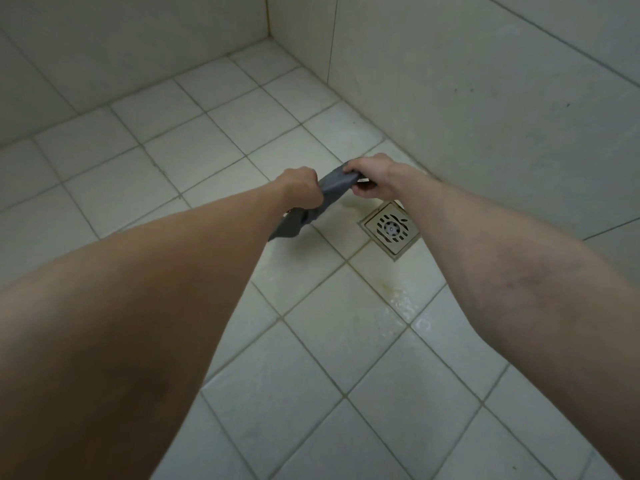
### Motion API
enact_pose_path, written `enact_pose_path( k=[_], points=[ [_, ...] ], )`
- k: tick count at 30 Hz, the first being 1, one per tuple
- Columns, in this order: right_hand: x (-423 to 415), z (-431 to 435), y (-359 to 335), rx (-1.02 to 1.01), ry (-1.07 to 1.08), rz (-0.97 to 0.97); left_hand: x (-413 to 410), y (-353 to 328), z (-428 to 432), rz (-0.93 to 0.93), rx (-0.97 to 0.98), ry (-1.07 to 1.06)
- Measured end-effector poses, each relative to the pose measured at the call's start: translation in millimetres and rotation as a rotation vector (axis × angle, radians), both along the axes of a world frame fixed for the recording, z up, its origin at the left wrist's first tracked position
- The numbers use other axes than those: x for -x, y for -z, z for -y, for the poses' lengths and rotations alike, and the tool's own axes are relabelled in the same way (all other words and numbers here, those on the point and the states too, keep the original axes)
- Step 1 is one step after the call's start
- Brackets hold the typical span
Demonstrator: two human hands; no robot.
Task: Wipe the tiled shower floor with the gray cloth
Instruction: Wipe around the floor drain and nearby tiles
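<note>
The cloth (334, 183) is held bunched between the left hand (299, 187) and the right hand (372, 178), each closed around one end. It is held near the right edge of the floor (311, 358), just beside the drain (391, 228). Whether its hanging tail touches the tiles cannot be told. If the cloth is pressed down this bunched, only a narrow strip would meet the floor. The wet patch (398, 306) could then be smeared rather than lifted. A loose corner could also be snagged in the drain slots if dragged across them.
</note>
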State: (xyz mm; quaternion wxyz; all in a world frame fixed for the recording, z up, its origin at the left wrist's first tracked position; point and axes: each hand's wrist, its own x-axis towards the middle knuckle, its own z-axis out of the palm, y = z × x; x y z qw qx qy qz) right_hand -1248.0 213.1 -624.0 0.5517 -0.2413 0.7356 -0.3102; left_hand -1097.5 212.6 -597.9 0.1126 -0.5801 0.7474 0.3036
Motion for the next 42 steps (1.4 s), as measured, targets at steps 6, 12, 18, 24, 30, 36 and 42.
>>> enact_pose_path(
  k=[6, 12, 18, 24, 30, 36, 42],
  points=[
    [-25.4, 5.0, -11.1, 0.007, -0.199, -0.031, -12.1, -10.1, 11.3, -0.354, -0.092, -0.456],
    [-51.3, -7.2, 1.5, -0.171, -0.463, -0.043, -17.7, -16.1, 12.5, -0.542, -0.128, -0.708],
    [-55.0, -6.7, 3.0, -0.089, -0.625, -0.018, -28.9, -16.9, 28.3, -0.294, 0.192, -0.550],
    [-25.0, 25.4, 1.0, 0.377, -0.362, -0.903, -38.1, -22.4, 60.5, -0.179, 0.451, -0.181],
    [-30.4, 39.1, 42.0, 0.062, -0.797, -1.075, -36.6, 15.5, 70.1, 0.216, 0.224, 0.292],
    [-35.0, 50.7, 80.6, 0.235, -0.802, -0.945, -44.8, 80.9, 76.4, 0.259, 0.201, 0.433],
    [-17.0, 85.3, 89.6, 0.293, -0.668, -0.979, -26.3, 97.6, 101.2, 0.308, 0.286, 0.407]
  ],
)
